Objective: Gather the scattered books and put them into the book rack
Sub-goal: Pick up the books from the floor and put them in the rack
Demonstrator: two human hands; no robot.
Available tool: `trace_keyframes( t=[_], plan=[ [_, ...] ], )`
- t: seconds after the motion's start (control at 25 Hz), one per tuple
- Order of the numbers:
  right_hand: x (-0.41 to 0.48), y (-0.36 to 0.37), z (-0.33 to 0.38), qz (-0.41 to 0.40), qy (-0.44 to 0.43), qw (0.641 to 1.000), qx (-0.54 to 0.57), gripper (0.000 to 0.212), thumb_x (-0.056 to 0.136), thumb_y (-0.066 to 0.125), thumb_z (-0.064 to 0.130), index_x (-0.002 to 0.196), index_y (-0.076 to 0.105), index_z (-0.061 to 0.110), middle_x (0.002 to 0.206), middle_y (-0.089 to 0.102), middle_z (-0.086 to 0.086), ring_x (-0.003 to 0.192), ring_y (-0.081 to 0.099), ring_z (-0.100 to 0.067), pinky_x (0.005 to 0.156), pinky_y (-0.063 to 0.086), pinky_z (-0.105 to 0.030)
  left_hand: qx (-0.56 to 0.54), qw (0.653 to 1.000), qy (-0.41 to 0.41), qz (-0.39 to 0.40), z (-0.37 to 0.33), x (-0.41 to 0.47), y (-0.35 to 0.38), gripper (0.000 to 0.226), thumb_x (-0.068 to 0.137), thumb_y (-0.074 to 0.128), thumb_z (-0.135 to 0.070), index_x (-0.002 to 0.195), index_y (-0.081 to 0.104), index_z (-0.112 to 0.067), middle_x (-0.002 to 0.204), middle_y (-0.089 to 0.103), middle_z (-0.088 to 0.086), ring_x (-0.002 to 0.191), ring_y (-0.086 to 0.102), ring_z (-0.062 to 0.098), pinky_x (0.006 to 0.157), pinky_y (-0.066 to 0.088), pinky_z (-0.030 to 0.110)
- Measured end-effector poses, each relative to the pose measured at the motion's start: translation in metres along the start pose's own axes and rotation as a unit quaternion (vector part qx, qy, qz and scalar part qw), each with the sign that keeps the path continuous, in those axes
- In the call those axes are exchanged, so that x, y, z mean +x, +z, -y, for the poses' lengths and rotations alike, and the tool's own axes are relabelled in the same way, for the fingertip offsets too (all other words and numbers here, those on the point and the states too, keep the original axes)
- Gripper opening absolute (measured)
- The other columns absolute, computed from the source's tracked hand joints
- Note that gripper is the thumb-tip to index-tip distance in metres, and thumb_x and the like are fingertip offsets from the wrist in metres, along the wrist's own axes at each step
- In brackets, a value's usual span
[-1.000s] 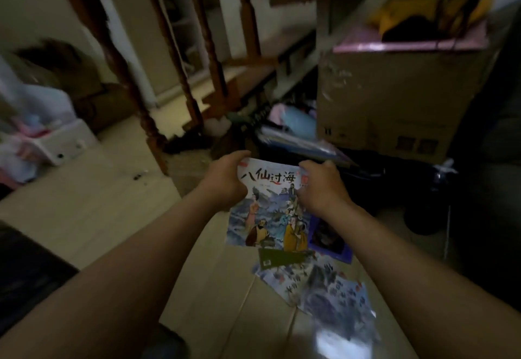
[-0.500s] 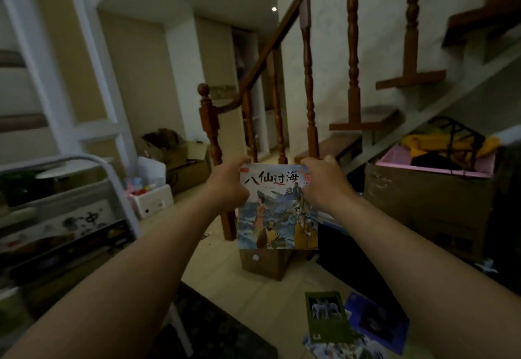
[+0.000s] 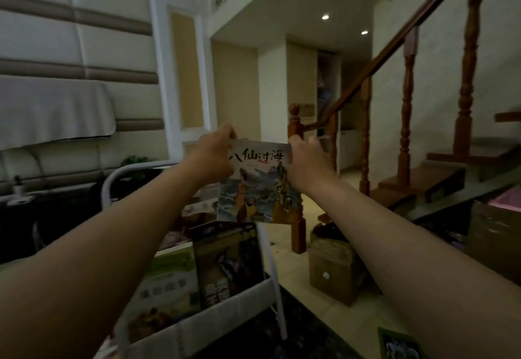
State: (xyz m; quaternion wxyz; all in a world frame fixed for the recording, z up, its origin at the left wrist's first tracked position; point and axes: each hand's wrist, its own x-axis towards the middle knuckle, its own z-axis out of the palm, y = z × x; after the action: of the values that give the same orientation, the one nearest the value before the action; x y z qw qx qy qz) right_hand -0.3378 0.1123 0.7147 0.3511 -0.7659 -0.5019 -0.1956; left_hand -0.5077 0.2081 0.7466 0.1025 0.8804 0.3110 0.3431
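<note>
The left hand [image 3: 214,155] and right hand [image 3: 303,161] pinch the book's [image 3: 259,189] top corners — released askew, it may miss the book rack [image 3: 220,312] below.

Book [image 3: 259,189] above rack [image 3: 203,327] w/ books [image 3: 225,262] inside; staircase [image 3: 423,178] behind, box [image 3: 332,268] right

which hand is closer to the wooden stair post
Right. The right hand, gripping the book at its top right corner, overlaps the post in view; the left hand holds the other corner, farther left, above the book rack.
</note>
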Motion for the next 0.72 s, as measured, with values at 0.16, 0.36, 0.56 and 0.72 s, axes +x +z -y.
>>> trace_keyframes(
  t=[0.16, 0.36, 0.56, 0.72],
  plan=[
    [0.005, 0.04, 0.072, 0.042, -0.046, 0.997, 0.042, 0.029, 0.093, 0.054, 0.011, 0.122, 0.048, 0.013, 0.12, 0.042, -0.015, 0.103, 0.054, -0.035, 0.075, 0.04, -0.034, 0.061, 0.996, -0.03, -0.056, 0.063, -0.025, -0.042, 0.046, 0.077, 0.073, 0.001, 0.104, 0.041, -0.02, 0.1, 0.058, 0.002, 0.09, 0.062, 0.02, 0.067, 0.058, 0.026],
    [0.011, 0.085, 0.13, 0.102, -0.073, 0.986, 0.11, 0.052, 0.088, 0.059, 0.01, 0.137, 0.044, 0.018, 0.133, 0.039, -0.015, 0.114, 0.049, -0.038, 0.087, 0.046, -0.037, 0.104, 0.989, -0.054, -0.087, 0.121, -0.047, -0.069, 0.045, 0.077, 0.075, -0.001, 0.106, 0.043, -0.014, 0.101, 0.056, 0.005, 0.09, 0.059, 0.021, 0.067, 0.056, 0.028],
    [0.006, 0.124, 0.145, 0.161, -0.095, 0.975, 0.117, 0.059, 0.087, 0.067, 0.02, 0.141, 0.042, 0.019, 0.141, 0.038, -0.017, 0.126, 0.044, -0.038, 0.099, 0.047, -0.042, 0.175, 0.982, -0.05, -0.055, 0.163, -0.06, -0.061, 0.045, 0.08, 0.074, -0.012, 0.111, 0.042, -0.011, 0.108, 0.054, 0.012, 0.093, 0.058, 0.027, 0.078, 0.057, 0.041],
    [0.001, 0.151, 0.145, 0.196, -0.098, 0.968, 0.124, 0.054, 0.084, 0.069, 0.016, 0.133, 0.047, 0.02, 0.146, 0.036, -0.015, 0.133, 0.04, -0.038, 0.105, 0.045, -0.048, 0.223, 0.974, -0.029, -0.028, 0.183, -0.066, -0.042, 0.048, 0.082, 0.07, -0.007, 0.12, 0.04, -0.01, 0.119, 0.05, 0.014, 0.096, 0.057, 0.03, 0.073, 0.054, 0.036]
  ],
)
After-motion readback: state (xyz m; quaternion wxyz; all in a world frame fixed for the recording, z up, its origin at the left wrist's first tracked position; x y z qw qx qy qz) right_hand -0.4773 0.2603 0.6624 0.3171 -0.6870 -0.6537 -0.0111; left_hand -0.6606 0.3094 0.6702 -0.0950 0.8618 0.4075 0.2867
